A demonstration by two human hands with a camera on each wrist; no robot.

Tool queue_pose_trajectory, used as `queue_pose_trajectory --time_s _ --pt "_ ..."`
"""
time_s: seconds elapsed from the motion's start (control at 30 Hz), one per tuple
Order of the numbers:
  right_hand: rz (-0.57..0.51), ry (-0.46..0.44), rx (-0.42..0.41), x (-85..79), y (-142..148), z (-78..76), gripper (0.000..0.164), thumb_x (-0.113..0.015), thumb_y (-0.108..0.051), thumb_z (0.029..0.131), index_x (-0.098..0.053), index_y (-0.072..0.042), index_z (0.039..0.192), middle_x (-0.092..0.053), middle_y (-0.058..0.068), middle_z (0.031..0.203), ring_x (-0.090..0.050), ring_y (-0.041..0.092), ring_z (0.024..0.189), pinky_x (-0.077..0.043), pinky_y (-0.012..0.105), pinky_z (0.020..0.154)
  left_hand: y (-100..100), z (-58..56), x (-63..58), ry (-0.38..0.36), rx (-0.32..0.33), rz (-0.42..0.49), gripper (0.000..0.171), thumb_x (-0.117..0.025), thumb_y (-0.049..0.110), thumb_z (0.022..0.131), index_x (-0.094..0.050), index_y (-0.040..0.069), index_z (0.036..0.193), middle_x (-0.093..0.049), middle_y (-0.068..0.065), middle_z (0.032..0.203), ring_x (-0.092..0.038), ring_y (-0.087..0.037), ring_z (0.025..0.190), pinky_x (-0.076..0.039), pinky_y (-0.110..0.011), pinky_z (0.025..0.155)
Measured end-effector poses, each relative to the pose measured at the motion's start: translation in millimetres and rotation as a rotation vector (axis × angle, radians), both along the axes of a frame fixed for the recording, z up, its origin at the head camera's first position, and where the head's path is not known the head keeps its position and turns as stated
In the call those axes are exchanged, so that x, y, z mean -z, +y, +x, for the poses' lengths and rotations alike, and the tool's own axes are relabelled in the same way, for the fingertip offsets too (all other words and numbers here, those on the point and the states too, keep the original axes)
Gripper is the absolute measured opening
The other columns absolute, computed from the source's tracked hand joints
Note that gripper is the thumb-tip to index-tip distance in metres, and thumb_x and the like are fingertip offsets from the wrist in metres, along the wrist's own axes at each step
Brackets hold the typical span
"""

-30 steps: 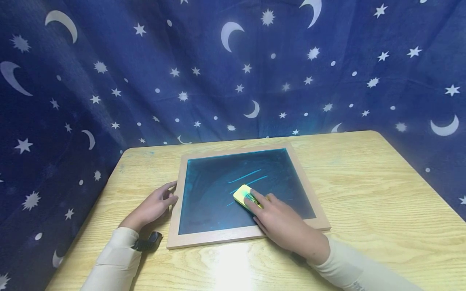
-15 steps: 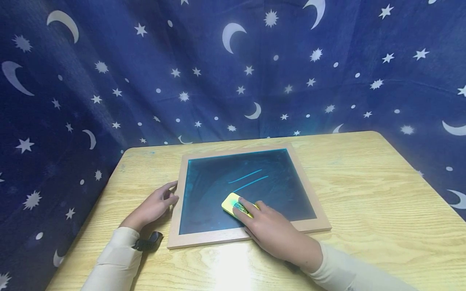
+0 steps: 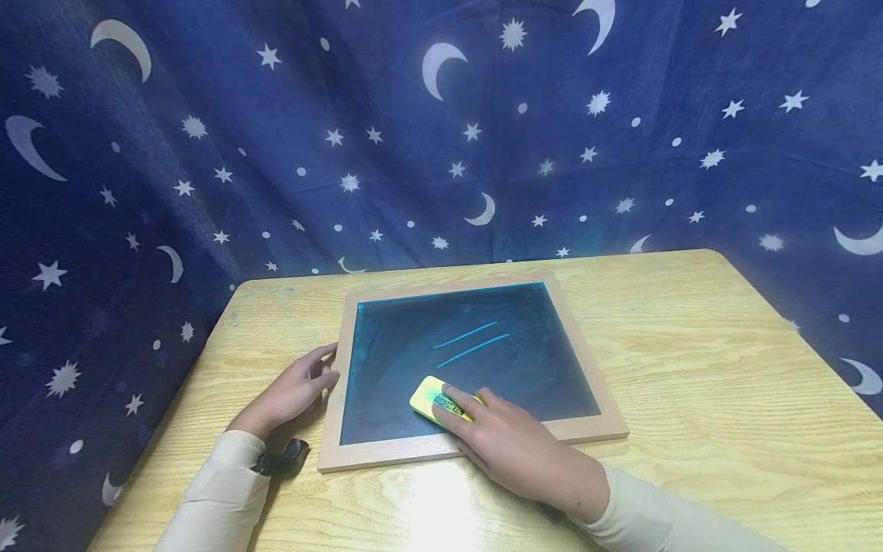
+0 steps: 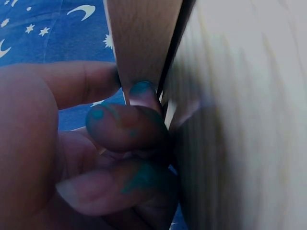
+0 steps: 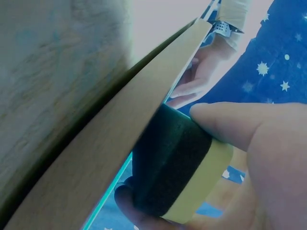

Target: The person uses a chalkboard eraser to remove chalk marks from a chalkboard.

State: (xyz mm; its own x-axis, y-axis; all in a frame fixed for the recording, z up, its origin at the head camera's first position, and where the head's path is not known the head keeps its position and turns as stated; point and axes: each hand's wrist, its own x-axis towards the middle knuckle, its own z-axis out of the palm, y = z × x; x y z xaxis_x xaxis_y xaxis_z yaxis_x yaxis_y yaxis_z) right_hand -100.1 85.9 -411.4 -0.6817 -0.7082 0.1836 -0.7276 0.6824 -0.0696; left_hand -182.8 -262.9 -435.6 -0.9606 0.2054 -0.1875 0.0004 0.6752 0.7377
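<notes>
Right hand, lower centre of the head view: eraser, yellow-backed with dark felt, gripped between thumb and fingers; held felt side towards the dark board, over its lower middle, close to the lower side of the wooden frame. Contact of felt and board is partly hidden by the frame in the right wrist view. Left hand, left of centre: fingertips, marked blue-green, laid against the outer side of the frame; nothing grasped. Two blue lines, slanting, are borne by the middle of the board, above the eraser and apart from it. Hazards, as judged: the board could be slid or turned on the table by a hard sideways push, since its left side is only lightly backed by fingertips; the eraser could be snagged on the frame if drawn further towards the bottom of the picture; streaks could be left if the felt is laden with colour. Edges and room: the far table edge is placed just beyond the frame's top side, the left table edge beyond the left hand. Widest tabletop is offered at right of the picture; on the board, most room is found at upper left and right.
</notes>
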Motion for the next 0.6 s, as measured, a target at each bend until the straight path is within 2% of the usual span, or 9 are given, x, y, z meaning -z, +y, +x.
queue_pose_trajectory --time_s 0.3,0.5,0.6 --pt "-0.027 -0.013 0.006 -1.2 6.1 -4.3 0.051 -0.067 -0.023 0.096 -0.052 -0.021 0.146 -0.048 0.009 0.152 -0.058 0.02 0.098 -0.055 0.032 0.069 -0.2 -0.2 0.3 0.01 0.005 -0.013 0.061 -0.052 0.021 0.102 -0.028 0.0 0.155 -0.055 -0.009 0.097 -0.047 -0.014 0.063 -0.043 -0.029 0.053" --pt "-0.039 -0.003 0.043 -2.7 12.9 -10.1 0.049 -0.067 -0.02 0.096 -0.055 -0.018 0.144 -0.05 0.011 0.15 -0.058 0.022 0.1 -0.055 0.033 0.069 0.4 0.3 0.3 0.012 0.007 -0.015 0.062 -0.052 0.02 0.102 -0.028 0.0 0.155 -0.055 -0.009 0.097 -0.048 -0.014 0.064 -0.043 -0.029 0.054" --pt "-0.048 -0.008 0.06 -3.5 15.9 -13.3 0.049 -0.067 -0.019 0.095 -0.056 -0.017 0.143 -0.05 0.012 0.15 -0.059 0.022 0.101 -0.055 0.033 0.07 0.3 0.6 0.7 0.003 0.0 -0.005 0.061 -0.052 0.019 0.102 -0.028 0.0 0.155 -0.055 -0.01 0.097 -0.048 -0.013 0.06 -0.043 -0.028 0.052"
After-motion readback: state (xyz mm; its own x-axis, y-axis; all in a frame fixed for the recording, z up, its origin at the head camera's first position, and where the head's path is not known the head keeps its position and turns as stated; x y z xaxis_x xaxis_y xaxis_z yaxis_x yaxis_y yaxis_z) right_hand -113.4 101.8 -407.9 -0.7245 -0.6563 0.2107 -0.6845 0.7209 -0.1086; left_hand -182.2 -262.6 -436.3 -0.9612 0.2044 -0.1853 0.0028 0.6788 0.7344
